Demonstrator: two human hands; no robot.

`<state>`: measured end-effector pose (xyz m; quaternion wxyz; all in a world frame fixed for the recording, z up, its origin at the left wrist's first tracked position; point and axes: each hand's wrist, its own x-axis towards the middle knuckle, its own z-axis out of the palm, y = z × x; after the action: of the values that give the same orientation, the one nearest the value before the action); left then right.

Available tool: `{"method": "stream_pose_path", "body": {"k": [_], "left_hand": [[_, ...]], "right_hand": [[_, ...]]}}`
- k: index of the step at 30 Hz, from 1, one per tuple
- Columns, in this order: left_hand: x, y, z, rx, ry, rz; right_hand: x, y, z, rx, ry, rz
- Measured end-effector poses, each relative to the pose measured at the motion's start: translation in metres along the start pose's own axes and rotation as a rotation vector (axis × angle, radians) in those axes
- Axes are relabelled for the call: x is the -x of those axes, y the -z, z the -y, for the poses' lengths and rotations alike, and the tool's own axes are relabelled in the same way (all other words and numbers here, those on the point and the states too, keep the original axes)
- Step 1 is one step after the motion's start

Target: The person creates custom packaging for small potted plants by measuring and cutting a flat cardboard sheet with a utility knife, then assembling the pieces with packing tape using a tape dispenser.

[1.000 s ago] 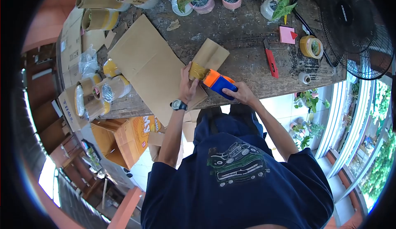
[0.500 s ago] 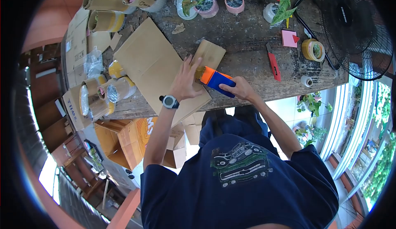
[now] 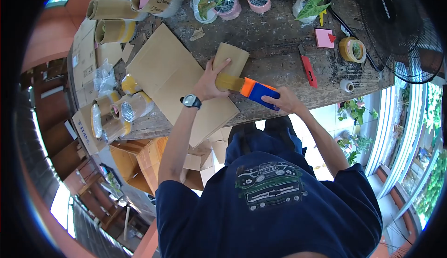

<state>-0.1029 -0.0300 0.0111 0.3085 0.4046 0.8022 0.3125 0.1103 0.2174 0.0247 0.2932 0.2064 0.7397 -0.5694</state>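
My right hand (image 3: 287,101) is closed round a blue and orange tape dispenser (image 3: 261,95) near the table's front edge. A strip of brownish tape (image 3: 230,82) stretches from its orange end toward a folded piece of cardboard (image 3: 233,58). My left hand (image 3: 206,86), with a watch at the wrist, grips the cardboard's near end, fingers round its left side and thumb on top. Part of the cardboard is hidden by that hand and the tape. Beneath lies a large flat cardboard sheet (image 3: 165,67).
A red cutter (image 3: 308,71), pink notes (image 3: 324,38), a tape roll (image 3: 352,50) and a white spool (image 3: 346,86) lie to the right, before a black fan (image 3: 391,20). Potted plants (image 3: 259,3) stand at the back. Wrapped cardboard bundles (image 3: 132,107) crowd the left side.
The tape dispenser has moved right, away from my left hand, and a longer strip of tape now shows. My left hand has closed from spread fingers onto the folded cardboard.
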Motion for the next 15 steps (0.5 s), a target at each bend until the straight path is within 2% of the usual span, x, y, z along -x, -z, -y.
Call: {"method": "stream_pose_path", "body": {"k": [2,3,5,8,11,14,15], "left_hand": [[0.001,0.006,0.004,0.066,-0.013,0.028],[0.003,0.012,0.004,-0.035,0.030,0.031],[0.008,0.023,0.003,-0.239,0.112,0.030],[0.014,0.026,0.002,-0.215,0.195,0.047],[0.015,0.000,-0.038,-0.311,0.392,-0.177],[0.009,0.000,-0.015,-0.245,0.401,-0.290],[0.004,0.005,-0.012,-0.200,0.409,-0.242]], "right_hand": [[-0.014,-0.008,0.001,0.105,0.109,-0.098],[-0.025,-0.014,0.006,0.153,0.175,-0.151],[-0.037,-0.022,0.012,0.096,0.146,-0.126],[-0.048,-0.026,0.019,0.080,0.152,-0.117],[-0.058,-0.028,0.038,0.094,0.202,-0.122],[-0.060,-0.027,0.059,0.030,0.228,-0.087],[-0.057,-0.029,0.062,-0.007,0.226,-0.068]]}}
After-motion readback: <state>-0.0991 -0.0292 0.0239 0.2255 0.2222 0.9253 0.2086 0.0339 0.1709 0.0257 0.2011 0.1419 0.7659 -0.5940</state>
